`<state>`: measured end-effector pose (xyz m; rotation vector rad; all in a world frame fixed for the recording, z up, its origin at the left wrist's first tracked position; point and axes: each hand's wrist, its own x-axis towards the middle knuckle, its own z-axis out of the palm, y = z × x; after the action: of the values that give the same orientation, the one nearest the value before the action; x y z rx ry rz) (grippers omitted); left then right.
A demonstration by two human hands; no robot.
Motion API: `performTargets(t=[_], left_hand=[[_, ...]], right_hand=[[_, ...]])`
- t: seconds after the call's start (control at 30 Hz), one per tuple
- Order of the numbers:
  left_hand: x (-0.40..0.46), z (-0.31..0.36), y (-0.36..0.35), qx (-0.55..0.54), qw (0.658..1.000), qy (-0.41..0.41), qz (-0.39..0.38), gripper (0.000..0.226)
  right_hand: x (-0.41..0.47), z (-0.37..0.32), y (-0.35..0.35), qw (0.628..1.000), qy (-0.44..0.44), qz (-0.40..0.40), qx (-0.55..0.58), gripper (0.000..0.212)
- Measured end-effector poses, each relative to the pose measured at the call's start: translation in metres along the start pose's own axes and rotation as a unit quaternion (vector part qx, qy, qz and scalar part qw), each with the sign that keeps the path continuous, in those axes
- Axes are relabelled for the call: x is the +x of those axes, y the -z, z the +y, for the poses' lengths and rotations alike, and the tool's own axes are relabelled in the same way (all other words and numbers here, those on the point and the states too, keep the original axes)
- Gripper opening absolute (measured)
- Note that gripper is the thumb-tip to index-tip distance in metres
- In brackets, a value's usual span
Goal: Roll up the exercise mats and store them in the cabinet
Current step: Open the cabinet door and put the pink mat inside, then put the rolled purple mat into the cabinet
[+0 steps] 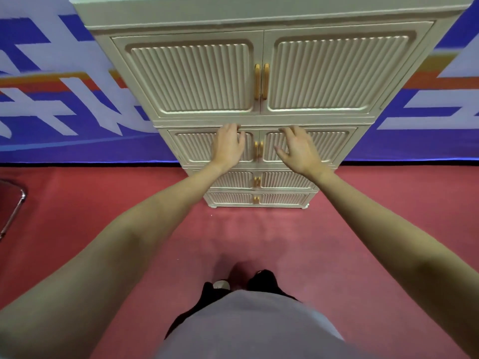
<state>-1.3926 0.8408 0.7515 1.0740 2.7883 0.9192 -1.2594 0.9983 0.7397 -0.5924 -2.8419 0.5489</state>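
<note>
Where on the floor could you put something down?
The red carpet between the cabinet and the person's feet is bare, and so is the carpet right of the cabinet. The far left is tighter: a metal chair leg stands there.

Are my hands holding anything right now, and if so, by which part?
Nothing is held. The left hand and right hand lie with fingers spread against the closed second-row doors of the cabinet, not on the handles.
</note>
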Motion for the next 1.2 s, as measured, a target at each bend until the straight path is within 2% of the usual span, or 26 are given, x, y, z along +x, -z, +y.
performTargets(t=[0.13,0.23,0.33,0.43,0.57,0.73,0.87,1.1,1.2], left_hand=[[-0.062,-0.032,-0.015,0.051,0.989,-0.042,-0.132,0.039],[-0.094,-0.055,-0.023,0.065,0.976,-0.064,-0.198,0.044],[-0.116,-0.072,-0.029,0.071,0.957,-0.122,-0.253,0.045],[-0.134,-0.081,-0.037,0.082,0.926,-0.220,-0.297,0.047],[-0.169,-0.091,-0.050,0.128,0.851,-0.347,-0.373,0.052],[-0.249,-0.084,-0.066,0.148,0.761,-0.439,-0.454,0.056],[-0.327,-0.069,-0.075,0.150,0.657,-0.542,-0.503,0.057],[-0.472,-0.041,-0.066,0.140,0.485,-0.683,-0.528,0.057],[-0.533,-0.047,-0.061,0.148,0.426,-0.721,-0.526,0.057]], right_hand=[[-0.075,0.000,-0.041,0.993,-0.096,-0.068,-0.004,0.059],[-0.134,-0.012,-0.065,0.979,-0.178,-0.094,0.007,0.061],[-0.187,-0.033,-0.085,0.961,-0.262,-0.089,0.013,0.063],[-0.241,-0.062,-0.110,0.936,-0.345,-0.071,0.020,0.065],[-0.316,-0.117,-0.147,0.889,-0.452,-0.055,0.044,0.065],[-0.412,-0.187,-0.181,0.808,-0.582,-0.036,0.081,0.067],[-0.487,-0.239,-0.198,0.726,-0.681,0.009,0.095,0.067],[-0.607,-0.345,-0.242,0.571,-0.808,0.072,0.126,0.066],[-0.650,-0.389,-0.269,0.525,-0.833,0.081,0.158,0.066]])
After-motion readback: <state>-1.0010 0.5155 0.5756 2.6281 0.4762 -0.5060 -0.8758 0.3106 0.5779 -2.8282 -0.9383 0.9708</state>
